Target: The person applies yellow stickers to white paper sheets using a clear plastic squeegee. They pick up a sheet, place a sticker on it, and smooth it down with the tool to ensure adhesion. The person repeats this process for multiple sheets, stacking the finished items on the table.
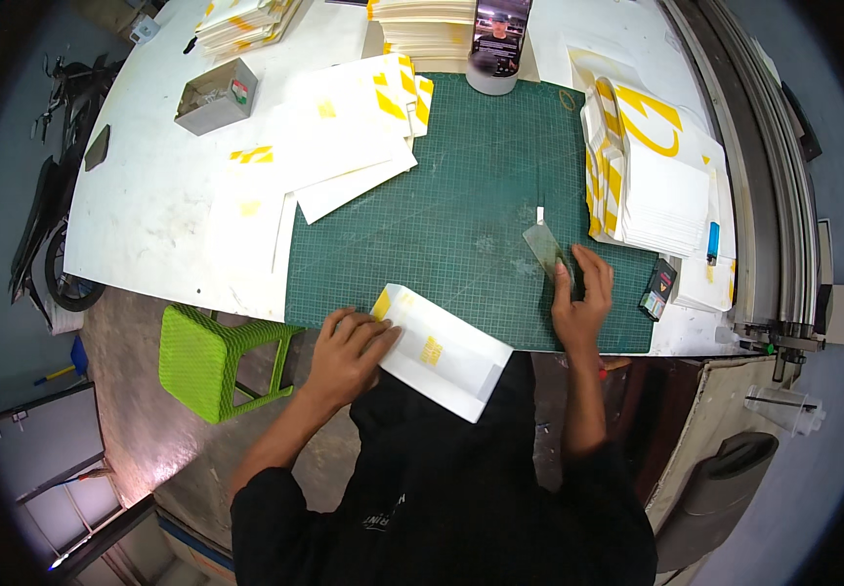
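Note:
My left hand (pixel 352 354) grips the left side of a white paper envelope (pixel 446 356) with yellow print, fingers on top and thumb hidden. The envelope lies tilted across the table's front edge, its lower corner hanging over my lap. To the right, my right hand (pixel 583 298) rests over the green cutting mat (pixel 442 225). Its thumb and fingers close on the near end of a flat, see-through strip (pixel 544 249). A small white piece (pixel 540 214) shows at the strip's far end.
Loose white-and-yellow sheets (pixel 344 127) overlap the mat's left side. A folded stack (pixel 652 176) stands at right, near a blue lighter (pixel 713 242) and a small dark box (pixel 656 289). A phone (pixel 498 39) stands at the back, a metal box (pixel 217 96) at left, a green stool (pixel 212 361) below.

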Available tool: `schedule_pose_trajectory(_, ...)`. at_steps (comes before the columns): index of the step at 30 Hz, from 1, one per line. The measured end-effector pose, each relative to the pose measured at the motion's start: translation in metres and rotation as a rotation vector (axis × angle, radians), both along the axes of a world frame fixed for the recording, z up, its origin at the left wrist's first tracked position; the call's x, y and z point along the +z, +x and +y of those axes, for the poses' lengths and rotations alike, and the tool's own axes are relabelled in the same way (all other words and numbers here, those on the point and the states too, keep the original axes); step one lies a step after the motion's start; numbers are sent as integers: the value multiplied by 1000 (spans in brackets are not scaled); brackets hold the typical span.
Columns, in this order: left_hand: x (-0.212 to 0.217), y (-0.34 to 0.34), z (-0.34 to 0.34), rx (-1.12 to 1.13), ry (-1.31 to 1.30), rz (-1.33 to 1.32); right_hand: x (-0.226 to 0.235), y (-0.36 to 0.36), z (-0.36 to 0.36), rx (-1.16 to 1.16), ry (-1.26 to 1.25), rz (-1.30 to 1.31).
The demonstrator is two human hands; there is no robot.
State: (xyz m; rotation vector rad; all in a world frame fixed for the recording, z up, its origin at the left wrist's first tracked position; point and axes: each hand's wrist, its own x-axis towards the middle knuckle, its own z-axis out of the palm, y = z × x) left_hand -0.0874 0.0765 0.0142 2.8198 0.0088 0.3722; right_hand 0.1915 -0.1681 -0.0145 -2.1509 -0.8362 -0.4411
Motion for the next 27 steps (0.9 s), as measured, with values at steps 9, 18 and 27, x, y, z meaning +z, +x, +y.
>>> schedule_pose_trajectory(9, 31, 20, 19, 121, -766, -272, 32, -48, 28, 760, 400, 1273)
schedule_pose_trajectory(18, 27, 22, 17, 223, -1533, -537, 43, -77, 76, 700, 550, 1421)
schedule_pose_trajectory(27, 9, 19, -12, 912, -1383, -665, 40, -104, 127, 482, 673, 1071)
